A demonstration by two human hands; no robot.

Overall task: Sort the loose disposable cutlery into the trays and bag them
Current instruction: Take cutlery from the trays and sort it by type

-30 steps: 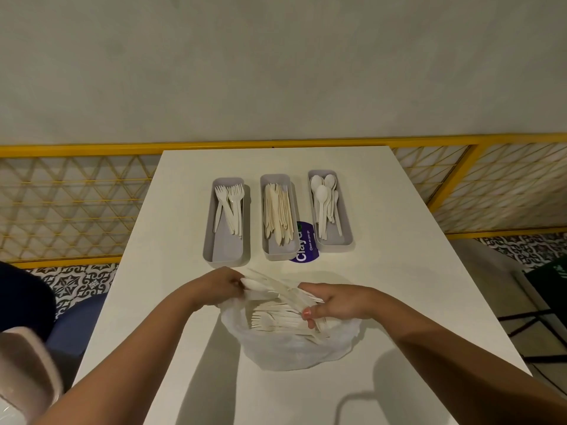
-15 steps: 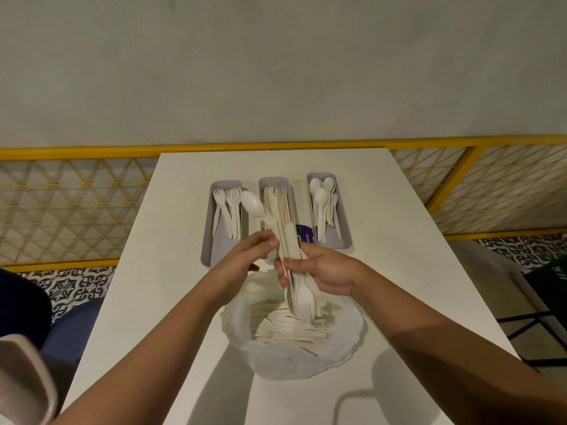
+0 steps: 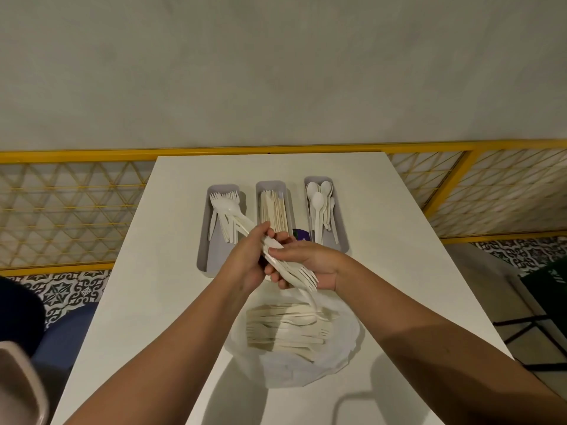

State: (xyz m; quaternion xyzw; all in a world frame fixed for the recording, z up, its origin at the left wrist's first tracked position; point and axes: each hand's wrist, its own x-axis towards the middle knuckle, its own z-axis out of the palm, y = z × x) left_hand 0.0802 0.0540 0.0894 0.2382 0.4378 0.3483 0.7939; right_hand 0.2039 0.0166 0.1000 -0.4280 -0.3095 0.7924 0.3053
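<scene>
Both hands hold one bundle of white cutlery (image 3: pixel 294 273) above the table, between the trays and the bag. My left hand (image 3: pixel 248 259) grips its upper part, where a spoon bowl (image 3: pixel 228 207) sticks out over the fork tray. My right hand (image 3: pixel 306 260) grips the lower part, fork tines pointing down right. Below lies an open clear plastic bag (image 3: pixel 294 363) with several loose pieces of cutlery (image 3: pixel 285 328) inside. Three grey trays stand in a row: the fork tray (image 3: pixel 205 256) on the left, the knife tray (image 3: pixel 273 187) in the middle, the spoon tray (image 3: pixel 342 240) on the right.
The white table (image 3: pixel 383 256) runs back to a yellow railing (image 3: pixel 76 154) against a grey wall. A purple sticker (image 3: pixel 302 234) shows between the middle and right trays. A dark blue seat (image 3: pixel 61 335) sits low on the left, and patterned floor tiles lie on both sides.
The hands lifted a bundle of cutlery out of the bag, raised it towards the trays, and tilted it so the spoon end now reaches over the fork tray.
</scene>
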